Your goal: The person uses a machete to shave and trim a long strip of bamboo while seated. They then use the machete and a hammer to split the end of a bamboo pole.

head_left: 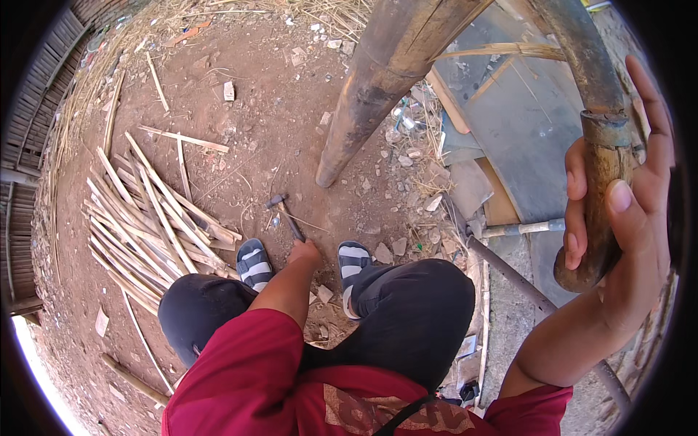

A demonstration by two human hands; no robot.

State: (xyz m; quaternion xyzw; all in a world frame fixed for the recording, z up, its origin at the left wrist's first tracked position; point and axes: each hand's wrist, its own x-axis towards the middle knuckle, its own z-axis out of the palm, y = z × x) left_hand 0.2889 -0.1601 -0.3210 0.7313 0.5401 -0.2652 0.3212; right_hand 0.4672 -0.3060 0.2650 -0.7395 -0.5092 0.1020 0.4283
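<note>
My left hand (306,251) reaches down between my knees, its fingers closed round the lower handle end of a hammer (296,227). The dark hammer head points away from me, on or just above the dirt. At the right, my right hand (631,200) is raised and grips the end of a bamboo pole (606,163), thumb on the near face and two fingertips showing at its left side. One finger stretches up along the pole, which looks bent by the lens. A thick, dark bamboo post (378,91) slants beside it, its lower end on the ground.
Many split bamboo strips (149,225) lie heaped on the dirt to the left. My sandalled feet (254,264) flank the hammer. A grey sheet (516,138) and a dark rod (509,275) lie at the right, among stones and rubble. A woven wall (45,80) borders the far left.
</note>
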